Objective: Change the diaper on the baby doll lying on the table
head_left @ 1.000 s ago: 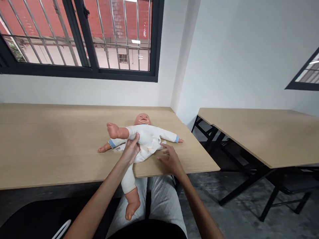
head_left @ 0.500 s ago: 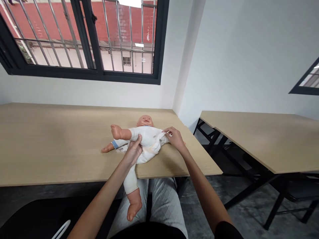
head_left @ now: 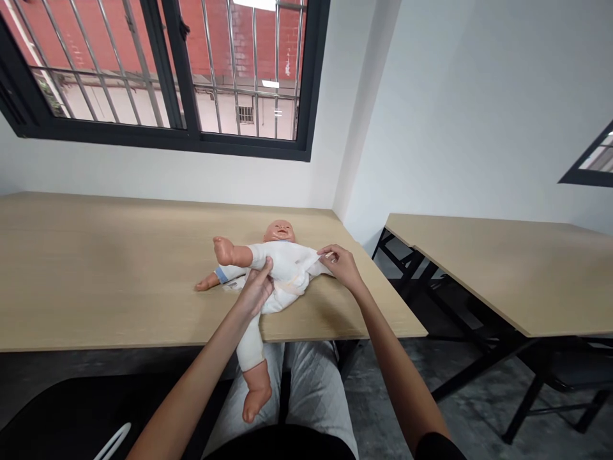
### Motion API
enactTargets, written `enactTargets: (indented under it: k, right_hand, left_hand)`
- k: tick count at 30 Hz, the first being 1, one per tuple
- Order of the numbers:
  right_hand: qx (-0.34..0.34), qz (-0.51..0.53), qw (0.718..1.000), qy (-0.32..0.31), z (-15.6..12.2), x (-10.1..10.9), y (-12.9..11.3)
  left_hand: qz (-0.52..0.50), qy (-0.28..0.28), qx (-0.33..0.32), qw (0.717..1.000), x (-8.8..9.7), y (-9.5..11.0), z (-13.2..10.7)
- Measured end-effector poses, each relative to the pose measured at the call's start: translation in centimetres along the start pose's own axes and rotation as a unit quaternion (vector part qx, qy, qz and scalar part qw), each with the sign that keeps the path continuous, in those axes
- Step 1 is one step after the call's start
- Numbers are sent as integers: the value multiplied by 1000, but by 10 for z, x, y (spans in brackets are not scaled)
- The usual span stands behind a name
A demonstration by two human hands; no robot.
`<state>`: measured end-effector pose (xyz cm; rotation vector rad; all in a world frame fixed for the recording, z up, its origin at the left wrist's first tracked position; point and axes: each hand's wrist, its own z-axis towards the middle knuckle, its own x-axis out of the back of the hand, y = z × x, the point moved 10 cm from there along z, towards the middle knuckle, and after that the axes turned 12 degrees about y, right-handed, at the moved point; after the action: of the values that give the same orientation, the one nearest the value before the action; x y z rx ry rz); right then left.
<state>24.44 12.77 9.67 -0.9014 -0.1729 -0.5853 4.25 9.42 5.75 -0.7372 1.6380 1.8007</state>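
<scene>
A baby doll [head_left: 280, 265] in a white romper lies on its back on the wooden table [head_left: 96, 281], head toward the wall. One leg sticks up to the left, the other hangs over the table's front edge. My left hand [head_left: 256, 287] pinches the white cloth at the doll's hip. My right hand [head_left: 341, 265] grips the romper's sleeve on the doll's far arm, covering that arm.
A second wooden table [head_left: 502, 262] on a black frame stands to the right across a gap of grey floor. A barred window [head_left: 167, 70] is in the wall behind. My lap in light trousers [head_left: 311, 390] is under the table edge.
My right hand has moved from the table near the front edge up to the doll's sleeve and closed on it. My left hand has stayed on the doll's hip.
</scene>
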Motion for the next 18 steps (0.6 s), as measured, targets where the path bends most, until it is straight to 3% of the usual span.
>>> enactTargets:
  k: [4, 10, 18]
  right_hand:
    - [-1, 19, 1000, -12, -12, -13, 4]
    - [-2, 63, 995, -79, -36, -33, 11]
    - [-39, 83, 995, -47, -43, -35, 35]
  left_hand:
    - [3, 0, 2, 1000, 0, -1, -1]
    - [6, 2, 8, 1000, -2, -1, -3]
    - [76, 20, 3, 997, 7, -12, -5]
